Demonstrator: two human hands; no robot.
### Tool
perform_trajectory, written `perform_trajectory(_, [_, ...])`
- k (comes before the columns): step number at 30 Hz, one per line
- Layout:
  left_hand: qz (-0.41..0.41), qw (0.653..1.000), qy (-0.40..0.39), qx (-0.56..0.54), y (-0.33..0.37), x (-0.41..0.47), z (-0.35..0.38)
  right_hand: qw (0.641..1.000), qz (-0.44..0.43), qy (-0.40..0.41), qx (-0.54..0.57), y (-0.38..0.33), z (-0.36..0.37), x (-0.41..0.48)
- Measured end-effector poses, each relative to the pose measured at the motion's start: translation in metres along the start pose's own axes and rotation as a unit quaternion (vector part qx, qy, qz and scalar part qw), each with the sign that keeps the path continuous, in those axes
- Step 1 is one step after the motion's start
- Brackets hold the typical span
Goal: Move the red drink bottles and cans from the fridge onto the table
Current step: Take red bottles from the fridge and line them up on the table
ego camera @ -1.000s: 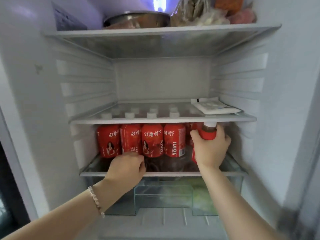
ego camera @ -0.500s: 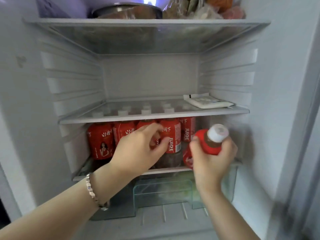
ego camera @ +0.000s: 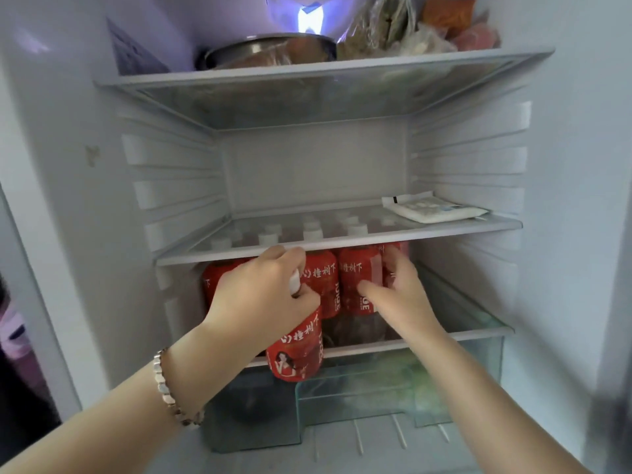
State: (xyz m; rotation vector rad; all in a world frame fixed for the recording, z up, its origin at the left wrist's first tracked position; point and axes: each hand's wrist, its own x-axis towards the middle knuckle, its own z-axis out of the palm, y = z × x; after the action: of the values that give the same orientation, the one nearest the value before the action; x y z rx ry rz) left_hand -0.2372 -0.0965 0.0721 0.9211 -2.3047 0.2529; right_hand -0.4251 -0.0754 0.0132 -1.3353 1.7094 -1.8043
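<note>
A red-labelled plastic drink bottle with a white cap (ego camera: 297, 350) hangs upright just in front of the lower glass shelf (ego camera: 455, 336) of the open white fridge (ego camera: 68, 200). The left hand (ego camera: 263, 294) holds it by the neck, fingers (ego camera: 287, 254) curled tight over the cap. Behind it a row of matching red drink bottles (ego camera: 323, 282) stands on that shelf, their white caps showing through the middle glass shelf (ego camera: 444, 230) above. The right hand (ego camera: 402, 295) reaches into the row: its thumb lies across the label of the front bottle on the right (ego camera: 355, 271), and its fingers (ego camera: 398, 265) curl round that bottle's right side, held close together. A flat white packet (ego camera: 434, 210) lies on the middle glass shelf. A steel bowl (ego camera: 270, 51) and bagged food (ego camera: 386, 25) sit on the top shelf, and a clear green drawer (ego camera: 393, 388) sits below the bottles. A beaded bracelet (ego camera: 169, 391) circles the left wrist.
</note>
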Motion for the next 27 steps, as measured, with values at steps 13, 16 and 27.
perform_trajectory(13, [0.004,0.993,0.011,0.118,0.003,0.008,0.002,0.973,0.001,0.229,0.002,0.013,0.022,0.017])
perform_trajectory(16, [0.006,0.992,0.02,0.123,0.003,0.008,0.003,0.964,0.002,0.265,0.017,0.012,0.018,0.007])
perform_trajectory(27, [0.006,0.992,0.029,0.125,0.002,0.012,0.009,0.973,-0.08,0.201,-0.08,0.012,0.007,-0.015])
